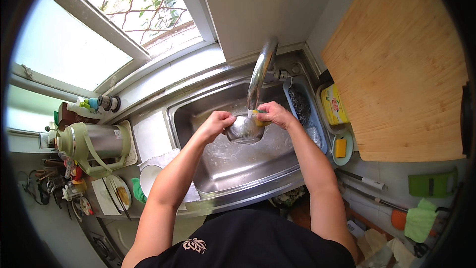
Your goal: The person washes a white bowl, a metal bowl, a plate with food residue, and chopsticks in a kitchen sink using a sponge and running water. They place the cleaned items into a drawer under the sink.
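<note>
My left hand (218, 123) grips the left rim of a shiny metal bowl (245, 132), which is held tilted above the floor of a stainless steel sink (230, 169). On the bowl's right side, my right hand (277, 115) pinches a yellow and green scrub sponge (262, 118) close to the rim. The spout of a chrome faucet (260, 70) reaches down over the bowl, and water runs from its tip into it. Fingers of both hands partly cover the rim.
Right of the basin sits a blue tray (308, 119) with dark steel wool (299, 106). Beyond it are a yellow soap bar (340, 148) in a dish and a large wooden board (405, 70). At left stand a white bowl (148, 178) and a green thermos flask (100, 145).
</note>
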### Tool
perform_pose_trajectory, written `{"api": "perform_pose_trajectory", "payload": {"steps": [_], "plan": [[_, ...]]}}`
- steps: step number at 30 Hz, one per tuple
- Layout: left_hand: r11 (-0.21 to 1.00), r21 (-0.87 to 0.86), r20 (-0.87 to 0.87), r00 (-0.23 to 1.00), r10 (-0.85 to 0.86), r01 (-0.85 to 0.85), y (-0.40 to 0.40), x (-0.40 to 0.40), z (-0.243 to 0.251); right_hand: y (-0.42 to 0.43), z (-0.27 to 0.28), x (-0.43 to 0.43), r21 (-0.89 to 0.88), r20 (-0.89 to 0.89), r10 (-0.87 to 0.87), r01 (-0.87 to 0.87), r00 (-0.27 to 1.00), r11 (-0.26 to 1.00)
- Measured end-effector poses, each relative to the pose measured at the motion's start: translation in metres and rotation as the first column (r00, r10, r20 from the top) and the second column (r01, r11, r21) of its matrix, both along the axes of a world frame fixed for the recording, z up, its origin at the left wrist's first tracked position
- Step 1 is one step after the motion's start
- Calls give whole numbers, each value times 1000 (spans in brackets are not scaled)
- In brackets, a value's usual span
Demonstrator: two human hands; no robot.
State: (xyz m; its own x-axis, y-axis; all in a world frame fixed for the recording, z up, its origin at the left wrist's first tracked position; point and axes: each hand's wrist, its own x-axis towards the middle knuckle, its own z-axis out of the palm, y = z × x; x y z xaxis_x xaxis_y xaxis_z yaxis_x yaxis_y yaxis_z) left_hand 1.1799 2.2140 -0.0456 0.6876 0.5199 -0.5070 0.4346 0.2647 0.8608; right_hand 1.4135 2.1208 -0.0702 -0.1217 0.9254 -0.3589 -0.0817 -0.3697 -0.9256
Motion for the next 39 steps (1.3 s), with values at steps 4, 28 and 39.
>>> {"api": "perform_pose_trajectory", "payload": {"steps": [4, 28, 39], "plan": [[960, 225, -119, 983, -140, 164, -9, 17, 14, 11, 3, -14, 90, 172, 81, -98, 982, 991], [834, -496, 144, 924, 353, -241, -29, 11, -5, -18, -53, -33, 356, 47, -675, 619, 736, 700], [387, -844, 69, 640, 766, -372, -34, 34, -52, -58, -57, -170, 532, 192, -849, 675, 492, 511]]}}
